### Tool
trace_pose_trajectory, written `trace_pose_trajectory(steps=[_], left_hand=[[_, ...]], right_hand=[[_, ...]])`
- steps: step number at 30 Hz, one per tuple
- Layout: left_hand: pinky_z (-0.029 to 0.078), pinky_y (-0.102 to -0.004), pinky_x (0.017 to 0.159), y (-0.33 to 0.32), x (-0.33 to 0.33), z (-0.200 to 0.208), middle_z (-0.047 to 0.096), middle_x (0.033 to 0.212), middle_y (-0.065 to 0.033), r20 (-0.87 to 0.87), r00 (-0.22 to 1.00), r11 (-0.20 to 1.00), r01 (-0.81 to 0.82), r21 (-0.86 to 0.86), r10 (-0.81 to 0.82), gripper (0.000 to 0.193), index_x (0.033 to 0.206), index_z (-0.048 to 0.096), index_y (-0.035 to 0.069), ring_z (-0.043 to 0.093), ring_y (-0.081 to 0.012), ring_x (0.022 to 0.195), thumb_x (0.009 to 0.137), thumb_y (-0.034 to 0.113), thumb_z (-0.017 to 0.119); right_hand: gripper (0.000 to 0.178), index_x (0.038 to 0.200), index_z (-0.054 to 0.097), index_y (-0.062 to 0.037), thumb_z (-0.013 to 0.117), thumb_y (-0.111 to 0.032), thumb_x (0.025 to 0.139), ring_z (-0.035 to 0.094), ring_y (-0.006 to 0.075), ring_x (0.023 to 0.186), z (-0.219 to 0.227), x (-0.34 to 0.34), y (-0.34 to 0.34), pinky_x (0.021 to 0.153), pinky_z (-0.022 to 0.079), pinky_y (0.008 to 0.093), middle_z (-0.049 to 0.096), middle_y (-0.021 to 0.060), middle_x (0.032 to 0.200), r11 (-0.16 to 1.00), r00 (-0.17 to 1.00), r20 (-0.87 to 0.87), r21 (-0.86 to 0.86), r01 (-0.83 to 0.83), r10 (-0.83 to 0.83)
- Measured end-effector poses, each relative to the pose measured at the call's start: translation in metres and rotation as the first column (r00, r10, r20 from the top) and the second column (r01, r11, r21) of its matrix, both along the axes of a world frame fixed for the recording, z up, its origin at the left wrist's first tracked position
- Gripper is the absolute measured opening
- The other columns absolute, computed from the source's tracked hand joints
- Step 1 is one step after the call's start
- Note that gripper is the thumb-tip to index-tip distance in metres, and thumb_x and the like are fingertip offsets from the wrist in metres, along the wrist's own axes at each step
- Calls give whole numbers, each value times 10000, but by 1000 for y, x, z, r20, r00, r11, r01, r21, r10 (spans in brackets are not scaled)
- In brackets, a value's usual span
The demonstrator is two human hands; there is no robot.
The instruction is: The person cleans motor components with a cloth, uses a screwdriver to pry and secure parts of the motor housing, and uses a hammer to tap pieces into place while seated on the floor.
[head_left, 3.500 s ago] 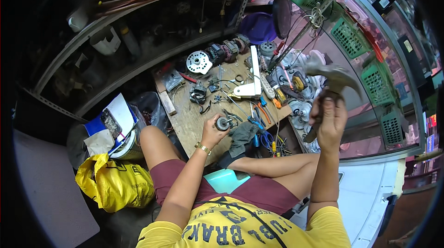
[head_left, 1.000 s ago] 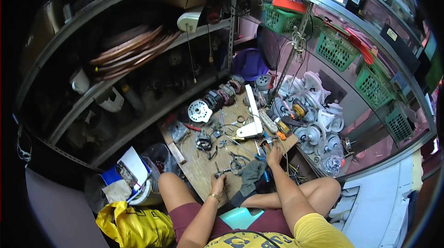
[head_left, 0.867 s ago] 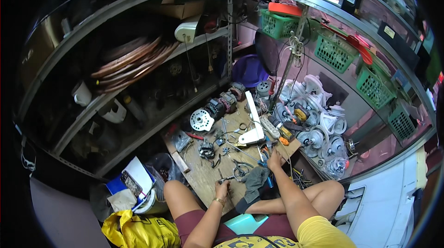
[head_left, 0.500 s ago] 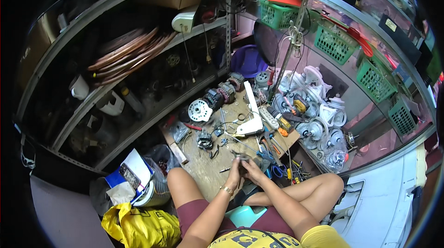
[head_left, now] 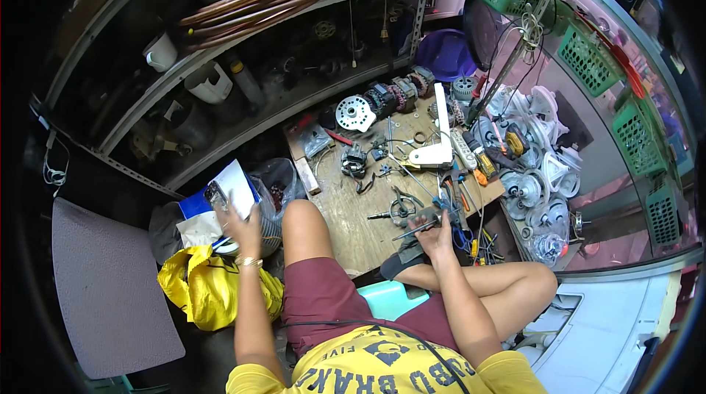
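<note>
My left hand (head_left: 240, 229), with a bracelet at its wrist, reaches over a bucket topped with papers. Its fingers look spread, at the edge of a dark rectangular device (head_left: 215, 194) beside a white sheet (head_left: 236, 187); whether they touch it cannot be made out. Palm up above the board's near right side, my right hand (head_left: 437, 237) grips a thin pointed metal tool (head_left: 413, 231). Just beyond it, a round metal part with a shaft (head_left: 401, 208) lies on the wooden board (head_left: 334, 210). A small motor assembly (head_left: 354, 162) stands farther back.
Several motor windings (head_left: 404, 92) and a white perforated disc (head_left: 355, 113) line the board's far edge. A white angled arm (head_left: 443, 129) lies near pliers and drivers. Clear plastic parts (head_left: 529, 187) pile up at right. A yellow bag (head_left: 209, 287) sits by my left forearm.
My hands were together over the board; they have parted. The left has swung left to the bucket. The right stays near the board with the thin tool. The view has shifted left.
</note>
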State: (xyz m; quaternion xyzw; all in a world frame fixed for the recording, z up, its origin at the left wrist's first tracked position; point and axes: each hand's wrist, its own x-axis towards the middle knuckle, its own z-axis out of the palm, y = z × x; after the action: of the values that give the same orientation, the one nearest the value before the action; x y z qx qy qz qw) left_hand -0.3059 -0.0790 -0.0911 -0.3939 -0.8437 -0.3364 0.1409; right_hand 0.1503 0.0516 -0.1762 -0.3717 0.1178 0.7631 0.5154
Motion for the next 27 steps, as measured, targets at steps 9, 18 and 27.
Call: trace_pose_trajectory(steps=[9,18,27], left_hand=[[205,-756,1122,-218,-71,-46,-21,1715,-68,-250,694,539,-696,-474,675,1175,1639,57,301,48,-387,1563,773,476,831],[107,-790,1122,-240,-78,-100,-42,1718,-19,-140,729,266,-412,-871,670,1167,1640,24,285,52,-413,1556,785,593,755],[159,-785,1105,-228,-66,-109,52,1714,-52,-91,786,366,-383,-848,612,1025,1621,207,213,82,-412,1549,795,571,697]], right_hand=[[633,1132,488,-71,413,-684,993,549,258,1034,5,-4,-5,1100,370,598,551,61,1008,985,988,-27,79,-151,154],[751,1155,534,27,449,-697,974,590,319,1122,-7,7,-11,1129,390,548,616,116,1109,992,989,-74,30,-123,125],[465,1165,562,-52,555,-491,1012,548,382,1279,-2,14,-10,1124,382,576,620,131,1152,999,994,-105,46,-7,12]])
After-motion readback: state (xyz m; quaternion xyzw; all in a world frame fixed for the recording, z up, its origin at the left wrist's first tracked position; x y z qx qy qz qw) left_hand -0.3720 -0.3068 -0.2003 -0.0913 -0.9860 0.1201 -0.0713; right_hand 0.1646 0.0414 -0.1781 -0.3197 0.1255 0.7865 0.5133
